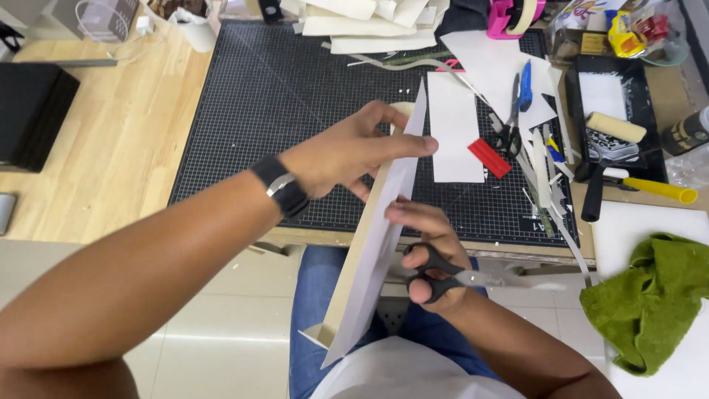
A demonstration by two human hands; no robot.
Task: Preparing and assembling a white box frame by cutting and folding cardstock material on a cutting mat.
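Observation:
My left hand (354, 151) pinches the upper part of a long pale sheet of card and paper (380, 244), held on edge and tilted over my lap. A black band is on that wrist. My right hand (432, 255) touches the sheet's right side with its fingertips while its fingers sit in the black handles of a pair of scissors (443, 277). The scissor blades point right, away from the sheet.
A black cutting mat (295, 96) covers the wooden desk (111, 148). On it lie white paper pieces (454, 125), a red strip (489, 157), a second pair of scissors (509, 129), scraps. A paint tray with roller (613, 125) and green cloth (653, 295) are at right.

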